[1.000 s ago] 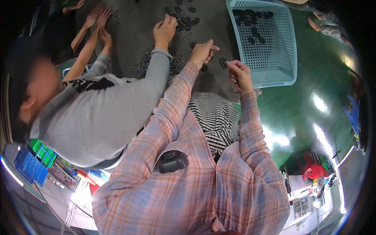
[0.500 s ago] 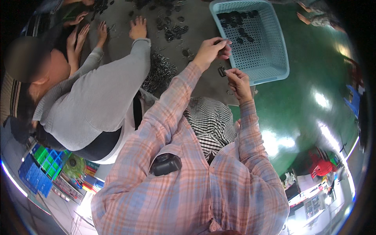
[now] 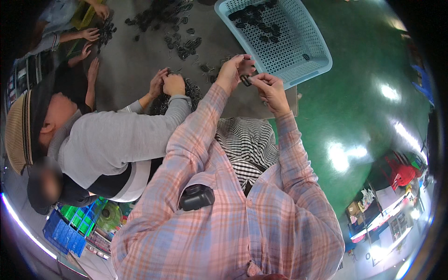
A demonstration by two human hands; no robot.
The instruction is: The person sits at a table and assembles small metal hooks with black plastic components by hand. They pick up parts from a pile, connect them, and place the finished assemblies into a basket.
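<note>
The right hand [image 3: 272, 92] pinches a small black piece [image 3: 245, 81] beside the left hand [image 3: 231, 73], whose grip I can't tell; slack fingertips could drop it left of the blue basket [image 3: 305, 73]

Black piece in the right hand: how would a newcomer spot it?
Start at the pale blue basket at the top, then find the right hand just below it. In that hand's grip is the small black piece, beside the left hand; unlike the dark pieces lying in the basket, it is pinched.
</note>
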